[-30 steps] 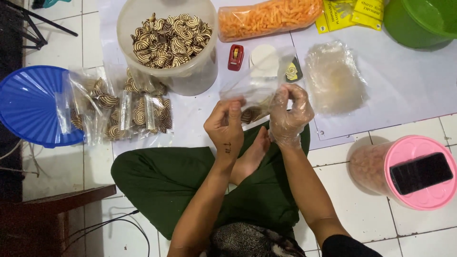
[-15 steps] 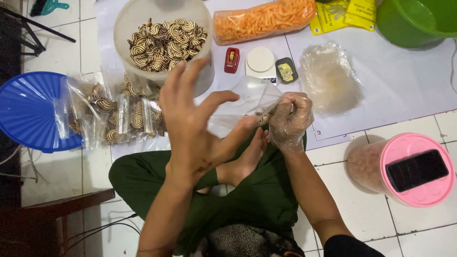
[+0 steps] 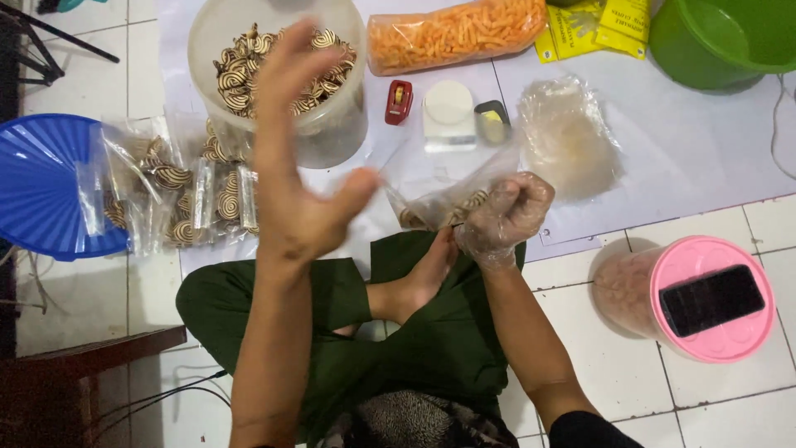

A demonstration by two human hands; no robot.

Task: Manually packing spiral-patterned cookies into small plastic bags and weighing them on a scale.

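Far left, a tub [image 3: 332, 137] holds cookies [image 3: 249, 62]; filled bags [image 3: 178, 195] lie left of it; a scale [image 3: 448, 114] sits right.

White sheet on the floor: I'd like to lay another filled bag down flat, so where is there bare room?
The widest bare patch of the white sheet lies right of the stack of clear bags, below the green basin. It is crowded on the left, where filled snack bags lie between the blue lid and the cookie tub.
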